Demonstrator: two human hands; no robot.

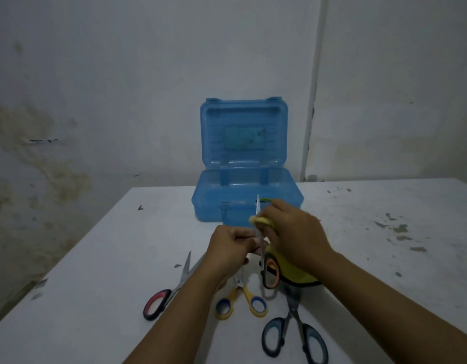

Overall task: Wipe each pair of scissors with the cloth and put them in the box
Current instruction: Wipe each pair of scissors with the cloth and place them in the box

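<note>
My left hand (228, 245) holds a pair of scissors (261, 248) with an orange-and-black handle, blade pointing up. My right hand (295, 232) presses a yellow cloth (287, 269) around that blade; the cloth hangs down under the wrist. An open blue plastic box (247, 190) stands behind the hands, lid upright, with something yellow-green just visible inside. On the table lie three more pairs: red-and-black handled scissors (169, 292) at the left, small yellow-handled scissors (243, 300) in the middle, and blue-and-black handled scissors (295, 332) at the right, all partly hidden by my arms.
The white table (385, 271) has dark stains on its right side. A stained wall (95, 101) rises directly behind it, with a white pipe (312, 101) running down to the table's back edge. The table's left edge slants toward the near left.
</note>
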